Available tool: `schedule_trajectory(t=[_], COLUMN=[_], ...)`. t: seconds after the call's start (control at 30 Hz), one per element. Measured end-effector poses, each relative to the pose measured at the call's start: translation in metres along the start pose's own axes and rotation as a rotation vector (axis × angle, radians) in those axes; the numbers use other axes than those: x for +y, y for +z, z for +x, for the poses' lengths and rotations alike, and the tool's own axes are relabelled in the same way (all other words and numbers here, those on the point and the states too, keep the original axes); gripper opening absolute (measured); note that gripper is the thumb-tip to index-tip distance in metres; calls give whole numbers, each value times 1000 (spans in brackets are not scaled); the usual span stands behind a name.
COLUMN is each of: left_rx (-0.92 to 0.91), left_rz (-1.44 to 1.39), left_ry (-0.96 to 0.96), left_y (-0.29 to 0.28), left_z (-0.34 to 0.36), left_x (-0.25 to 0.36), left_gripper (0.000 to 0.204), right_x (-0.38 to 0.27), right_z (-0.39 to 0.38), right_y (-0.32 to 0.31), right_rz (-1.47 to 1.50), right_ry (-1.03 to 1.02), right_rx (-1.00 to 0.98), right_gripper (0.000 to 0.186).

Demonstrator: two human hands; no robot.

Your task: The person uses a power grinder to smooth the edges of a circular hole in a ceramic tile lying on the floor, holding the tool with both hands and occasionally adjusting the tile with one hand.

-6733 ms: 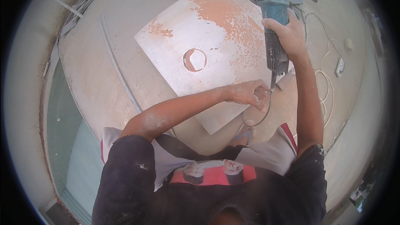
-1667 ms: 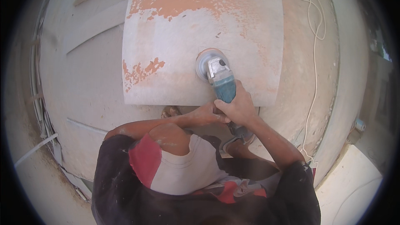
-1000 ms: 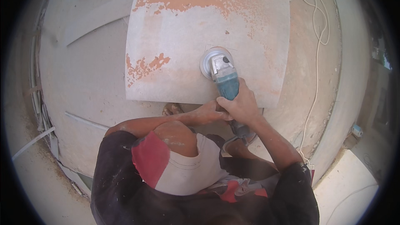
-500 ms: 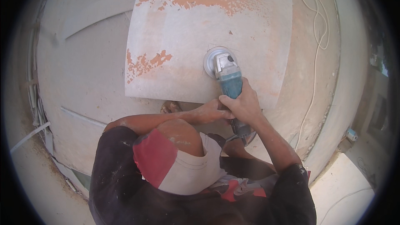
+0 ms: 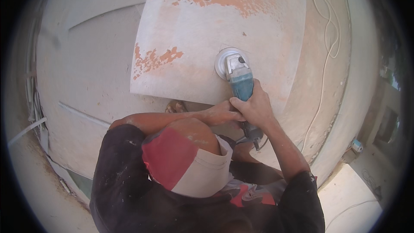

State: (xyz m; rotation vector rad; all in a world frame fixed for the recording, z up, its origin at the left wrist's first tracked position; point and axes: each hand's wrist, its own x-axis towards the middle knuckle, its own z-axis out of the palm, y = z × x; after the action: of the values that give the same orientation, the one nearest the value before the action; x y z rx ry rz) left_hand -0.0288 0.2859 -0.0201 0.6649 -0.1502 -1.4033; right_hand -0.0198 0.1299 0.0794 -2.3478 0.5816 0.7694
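A teal and silver angle grinder (image 5: 242,85) rests its round disc (image 5: 222,63) on a pale sheet (image 5: 181,26) with patchy orange areas, right of centre toward the near edge, beside faint scored lines. My right hand (image 5: 258,105) grips the grinder's teal body, thumb across its top. Just left and below it, my left hand (image 5: 221,114) is closed on the grinder's dark rear section, its fingertips partly hidden. A bare foot (image 5: 176,106) shows under the sheet's near edge, and my bent knee (image 5: 194,138) is between my arms.
A looped white cord (image 5: 319,108) runs along the floor at right. A long narrow strip (image 5: 84,114) lies at left, with several pipes or strips (image 5: 34,108) along the left edge. Another pale panel (image 5: 351,190) is at lower right, near a small blue and white object (image 5: 356,146).
Since the earliest frame, the grinder has come down onto the sheet and my left hand has joined it; the round cutout is not visible. Over the last second the view has shifted slightly.
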Motion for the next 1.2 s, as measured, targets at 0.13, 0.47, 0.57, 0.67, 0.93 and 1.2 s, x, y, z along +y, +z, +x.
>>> schedule_trajectory(t=[0.13,0.47,0.57,0.67,0.93,1.2], left_rx=[6,-24,-12,-13,-29,-12], left_rz=[-15,-25,-12,-27,-47,5], left_ry=[-3,35,-5,3,33,1], left_y=[5,4,3,1,0,-1], left_z=[-3,1,0,2,1,-1], left_x=[7,3,7,3,-1,1], left_gripper=[48,50,51,51,51,52], right_x=[-4,-7,-11,-11,-7,-9], right_z=[-3,-7,-7,-5,-4,-2], right_y=[0,-1,-2,-2,0,-1], right_rz=[24,-17,-29,-29,-19,16], right_ry=[44,33,49,36,24,44], right_rx=[26,49,47,44,26,3], right_gripper=[78,78,77,77,79,78])
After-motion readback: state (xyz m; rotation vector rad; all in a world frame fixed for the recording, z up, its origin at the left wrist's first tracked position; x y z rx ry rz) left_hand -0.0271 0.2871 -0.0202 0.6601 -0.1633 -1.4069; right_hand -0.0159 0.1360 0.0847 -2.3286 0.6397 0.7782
